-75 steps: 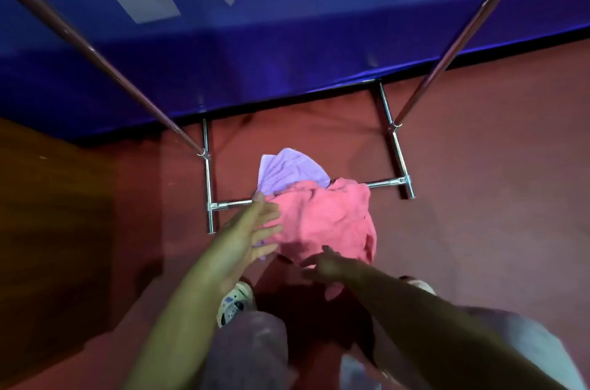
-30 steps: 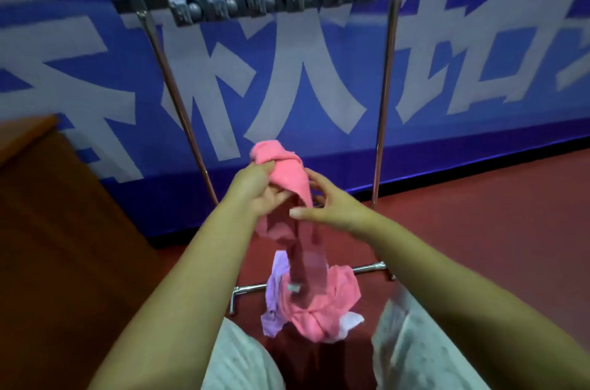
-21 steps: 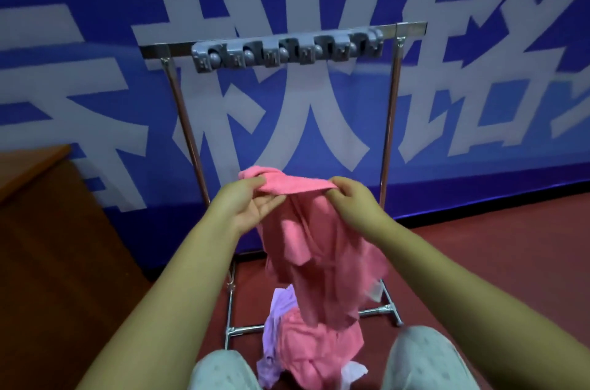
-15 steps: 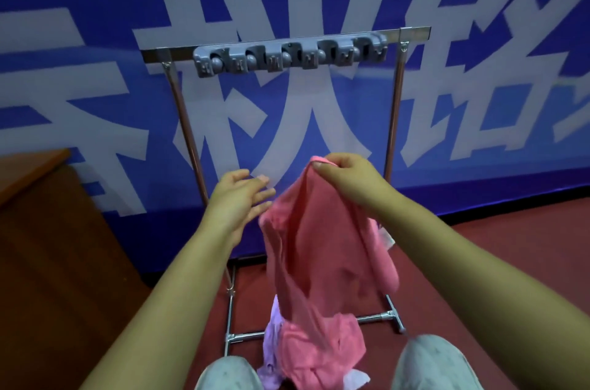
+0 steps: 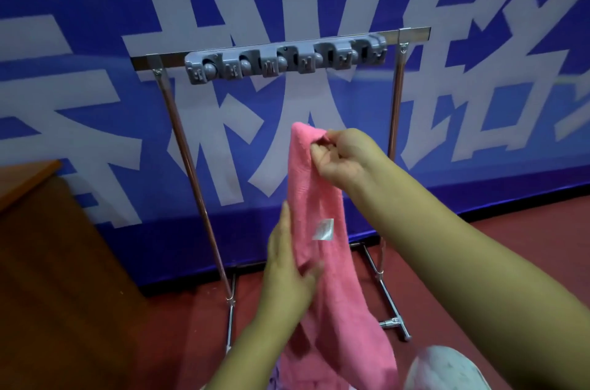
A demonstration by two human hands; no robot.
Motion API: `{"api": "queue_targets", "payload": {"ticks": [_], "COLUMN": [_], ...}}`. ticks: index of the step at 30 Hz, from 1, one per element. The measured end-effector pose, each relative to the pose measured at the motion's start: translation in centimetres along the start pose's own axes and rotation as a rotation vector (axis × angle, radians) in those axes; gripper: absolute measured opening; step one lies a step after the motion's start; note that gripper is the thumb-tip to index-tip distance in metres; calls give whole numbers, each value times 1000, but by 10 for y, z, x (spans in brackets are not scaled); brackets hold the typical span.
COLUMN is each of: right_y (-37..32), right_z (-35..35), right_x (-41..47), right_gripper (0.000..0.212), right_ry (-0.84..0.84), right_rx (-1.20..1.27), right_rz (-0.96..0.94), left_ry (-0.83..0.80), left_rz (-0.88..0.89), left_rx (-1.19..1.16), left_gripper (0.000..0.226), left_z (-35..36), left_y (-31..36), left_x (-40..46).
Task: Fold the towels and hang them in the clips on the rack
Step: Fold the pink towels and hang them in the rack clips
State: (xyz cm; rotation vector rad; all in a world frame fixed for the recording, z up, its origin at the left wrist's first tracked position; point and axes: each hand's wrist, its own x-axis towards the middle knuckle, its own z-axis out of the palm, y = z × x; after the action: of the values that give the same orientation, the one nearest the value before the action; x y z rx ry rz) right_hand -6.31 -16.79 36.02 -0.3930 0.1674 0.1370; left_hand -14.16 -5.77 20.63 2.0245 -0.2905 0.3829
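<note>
A pink towel (image 5: 322, 281) hangs down in front of me, a small white label showing on it. My right hand (image 5: 343, 155) pinches its top corner at chest height. My left hand (image 5: 289, 265) is lower down with its fingers closed around the towel's left edge. Behind stands the metal rack (image 5: 178, 140), and a grey strip of clips (image 5: 284, 62) runs along its top bar; nothing hangs in the clips. At the bottom edge, a bit of lilac towel (image 5: 281, 381) shows under the pink one.
A blue wall banner with large white characters (image 5: 223, 134) is right behind the rack. A brown wooden cabinet (image 5: 48, 262) stands at the left. The floor (image 5: 526, 230) is red. My knee (image 5: 447, 370) shows at the bottom right.
My right hand has kept the towel's top corner raised. My left hand has dropped from beside the top edge and taken hold of the towel's side lower down. The towel now hangs long and narrow.
</note>
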Motion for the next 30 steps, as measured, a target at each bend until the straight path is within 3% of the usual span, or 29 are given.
{"api": "queue_targets", "payload": {"ticks": [3,5,8,11,14,16,19,22,24,26,30], "right_y": [-7,-12,-16,-5,6,8,1,-13,-18,-18,-24], "right_z": [0,-8,-33,-49,-60,-65,-69,-73,-74,-73,-66], "right_x": [-2,-2,3,-15,-29,-28,-21,-14,-10,-7,-4], "right_gripper": [27,24,17,5,54,85,97,74,31,3,16], "right_ry": [-38,-12,25,-132,-326,-371,-353,-407,-475,-458,-360], "right_rx": [7,-82,-494,-956,-1315,-1553,-1551,-1481,-1561,-1606,-1480], "right_rz": [-68,-95,-142,-121,-127,-227,-308,-123,-87,-152,-314], "left_ry": [183,206,192,118,-65,-140,-309,-516,-505,-426,-468], "left_rz": [-64,-109,-174,-265,-280,-282,-218,-98,-45,-20,-64], "left_rx": [-109,-133,-234,-291,-141,-58,-40,18,63,102,60], "left_gripper": [47,35,26,22,25,22,21,11,8,3,7], "left_z": [-16,-31,-47,-54,-47,-42,-48,-63,-68,-74,-91], "left_y": [-7,-3,16,41,53,54,53,58,56,51,34], "left_x": [17,30,51,73,88,93,97,96,98,102,104]}}
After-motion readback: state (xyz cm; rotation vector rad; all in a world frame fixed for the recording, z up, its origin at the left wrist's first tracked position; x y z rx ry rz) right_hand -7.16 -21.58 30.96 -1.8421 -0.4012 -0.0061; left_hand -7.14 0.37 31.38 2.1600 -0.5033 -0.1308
